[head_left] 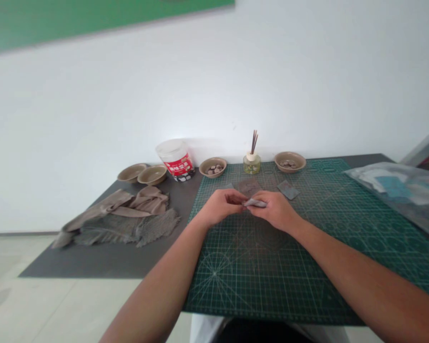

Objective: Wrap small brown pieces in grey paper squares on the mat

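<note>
My right hand (275, 209) pinches a small grey folded piece (255, 203), soft like cloth or a little pouch, just above the mat. From the other side my left hand (223, 206) closes its thumb and fingers at the left end of that piece; its fingertips are partly hidden. Beyond my hands lie a flat brownish square (248, 186) and, to its right, a flat grey square (289, 189). Part of another pale flat piece shows by my left fingers. Beneath all this is a green cutting mat (229, 276) with grid lines.
Along the wall stand a bowl of roundish pieces (213, 171), a reed diffuser (251, 164), another bowl with similar pieces (290, 163) and a white tub with a red label (177, 161). Two bowls (152, 176) and a crumpled fringed cloth (128, 216) are left; a plastic bag (396, 186) is right.
</note>
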A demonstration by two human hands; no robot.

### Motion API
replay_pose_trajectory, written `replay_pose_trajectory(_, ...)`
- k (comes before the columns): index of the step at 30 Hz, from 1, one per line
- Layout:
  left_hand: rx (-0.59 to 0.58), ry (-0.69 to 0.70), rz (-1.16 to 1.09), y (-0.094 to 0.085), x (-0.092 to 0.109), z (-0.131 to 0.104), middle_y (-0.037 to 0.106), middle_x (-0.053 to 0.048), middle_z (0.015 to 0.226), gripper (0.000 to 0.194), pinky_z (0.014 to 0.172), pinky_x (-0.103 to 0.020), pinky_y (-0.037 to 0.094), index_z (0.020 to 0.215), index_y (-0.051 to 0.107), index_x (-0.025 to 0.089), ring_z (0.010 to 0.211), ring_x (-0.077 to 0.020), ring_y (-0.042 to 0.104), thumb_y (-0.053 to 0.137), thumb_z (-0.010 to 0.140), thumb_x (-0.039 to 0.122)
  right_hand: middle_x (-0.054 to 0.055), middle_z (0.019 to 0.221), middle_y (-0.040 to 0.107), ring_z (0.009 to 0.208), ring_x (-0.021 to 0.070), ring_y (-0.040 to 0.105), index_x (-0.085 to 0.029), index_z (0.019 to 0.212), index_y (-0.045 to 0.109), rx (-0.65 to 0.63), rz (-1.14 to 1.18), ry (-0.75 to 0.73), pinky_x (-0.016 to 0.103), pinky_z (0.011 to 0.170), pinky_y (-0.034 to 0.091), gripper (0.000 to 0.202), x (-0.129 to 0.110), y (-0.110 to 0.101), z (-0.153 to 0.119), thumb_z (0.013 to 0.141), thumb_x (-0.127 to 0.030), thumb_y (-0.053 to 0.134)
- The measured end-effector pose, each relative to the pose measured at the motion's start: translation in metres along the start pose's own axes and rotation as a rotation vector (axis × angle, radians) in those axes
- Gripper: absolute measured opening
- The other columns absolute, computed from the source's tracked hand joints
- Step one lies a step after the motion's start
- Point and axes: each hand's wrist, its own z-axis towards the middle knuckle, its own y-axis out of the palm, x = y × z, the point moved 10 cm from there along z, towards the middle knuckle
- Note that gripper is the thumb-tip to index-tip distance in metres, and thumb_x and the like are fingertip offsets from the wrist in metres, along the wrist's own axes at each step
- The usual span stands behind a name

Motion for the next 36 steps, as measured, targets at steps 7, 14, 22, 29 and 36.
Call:
replay_pose_trajectory(7, -0.007, -0.009, -0.018, 0.002, -0.001, 0.0, 0.077, -0.008, 0.088, 0.028, 0.072, -0.028, 0.054, 0.094, 0.075, 0.013, 0.077, -0.0175, 0.071, 0.083, 0.068, 0.018, 0.0, 0.088, 0.076, 0.08, 0.0165, 0.07, -0.023, 0.091, 0.078, 0.04, -0.019, -0.021, 0.027, 0.073, 0.05, 0.011, -0.002, -0.004, 0.0, 0.083, -0.02, 0.072)
replay_pose_trajectory(14, 0.009, 0.005, 0.0, 0.0, -0.001, 0.0, 0.074, -0.005, 0.076, 0.023, 0.062, -0.025, 0.052, 0.09, 0.074, 0.012, 0.062, -0.0128, 0.065, 0.082, 0.071, 0.024, 0.002, 0.094, 0.076, 0.085, 0.0176, 0.071, -0.023, 0.094, 0.079, 0.073, -0.071, -0.099, 0.028, 0.079, 0.052, 0.016, -0.012, -0.006, 0.0, 0.082, -0.017, 0.071)
replay_pose_trajectory(22, 0.046, 0.008, -0.016, -0.003, 0.001, 0.0, 0.075, -0.006, 0.079, 0.023, 0.065, -0.026, 0.054, 0.09, 0.074, 0.012, 0.069, -0.0151, 0.068, 0.082, 0.071, 0.022, 0.002, 0.092, 0.076, 0.084, 0.0171, 0.071, -0.023, 0.095, 0.08, 0.09, -0.098, -0.114, 0.028, 0.079, 0.054, 0.017, -0.015, -0.008, -0.002, 0.083, -0.016, 0.071)
replay_pose_trajectory(29, 0.044, 0.009, -0.008, -0.003, 0.001, -0.001, 0.073, -0.004, 0.075, 0.021, 0.062, -0.025, 0.052, 0.087, 0.072, 0.012, 0.064, -0.0131, 0.066, 0.082, 0.071, 0.022, 0.003, 0.093, 0.076, 0.085, 0.0175, 0.071, -0.023, 0.097, 0.08, 0.101, -0.104, -0.124, 0.03, 0.08, 0.054, 0.017, -0.016, -0.009, -0.002, 0.085, -0.016, 0.07)
replay_pose_trajectory(36, 0.016, 0.008, 0.005, 0.0, 0.001, -0.002, 0.073, -0.005, 0.076, 0.023, 0.063, -0.025, 0.051, 0.089, 0.073, 0.012, 0.064, -0.0129, 0.065, 0.082, 0.072, 0.025, 0.003, 0.093, 0.076, 0.084, 0.0172, 0.071, -0.023, 0.097, 0.08, 0.082, -0.102, -0.134, 0.029, 0.079, 0.054, 0.017, -0.017, -0.008, -0.001, 0.084, -0.017, 0.071)
